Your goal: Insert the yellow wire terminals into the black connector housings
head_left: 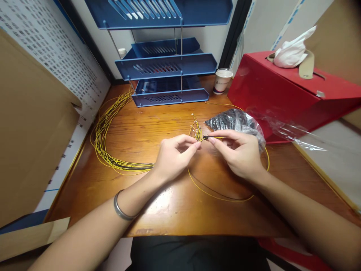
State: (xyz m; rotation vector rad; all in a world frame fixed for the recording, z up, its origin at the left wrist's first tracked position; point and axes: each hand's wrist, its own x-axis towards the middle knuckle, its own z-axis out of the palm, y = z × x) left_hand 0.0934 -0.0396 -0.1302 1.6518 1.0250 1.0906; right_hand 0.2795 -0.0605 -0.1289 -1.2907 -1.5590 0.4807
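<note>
Near the middle of the wooden table, my left hand (176, 154) pinches a yellow wire between thumb and fingertips. Close beside it, my right hand (239, 150) pinches a small black piece (205, 137) on the wire. A loop of yellow and black wire (220, 196) hangs below both hands and curves round to the right. Behind my left fingertips lie wire ends with small metallic tips (195, 126). A large coil of yellow and black wires (103, 139) rests at the left. Behind my right hand is a clear plastic bag (234, 119) of black pieces.
Blue stacked trays (166, 66) stand at the back of the table (158, 222). A paper cup (222, 81) is beside them. The red box (276, 90) with a tissue (291, 52) occupies the right back, and cardboard (31, 128) rises at the left.
</note>
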